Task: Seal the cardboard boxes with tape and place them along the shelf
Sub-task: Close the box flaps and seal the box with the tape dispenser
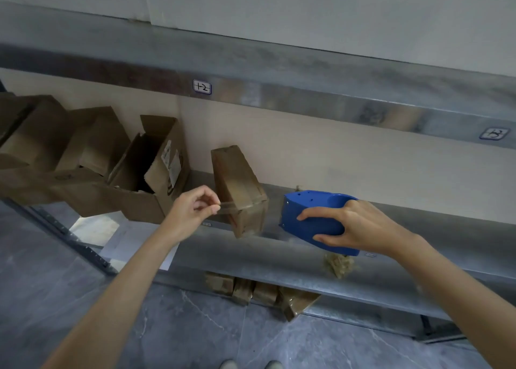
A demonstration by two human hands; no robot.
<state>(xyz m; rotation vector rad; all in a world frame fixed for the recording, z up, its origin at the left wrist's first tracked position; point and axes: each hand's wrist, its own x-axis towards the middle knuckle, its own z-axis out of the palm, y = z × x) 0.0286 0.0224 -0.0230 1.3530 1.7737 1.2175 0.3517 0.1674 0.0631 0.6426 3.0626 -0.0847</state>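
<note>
Head view, small brown cardboard box (238,189), clear-taped, tilted on shelf (279,254)

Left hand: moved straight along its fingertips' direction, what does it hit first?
Probably the small cardboard box: the left hand pinches a clear tape strip running straight to it. Depth is unclear from one view.

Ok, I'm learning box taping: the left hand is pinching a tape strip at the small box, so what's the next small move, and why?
Probably press the tape strip down onto the small box and smooth it: the left hand pinches its loose end off the cardboard, and the right hand holds the blue dispenser apart.
</note>
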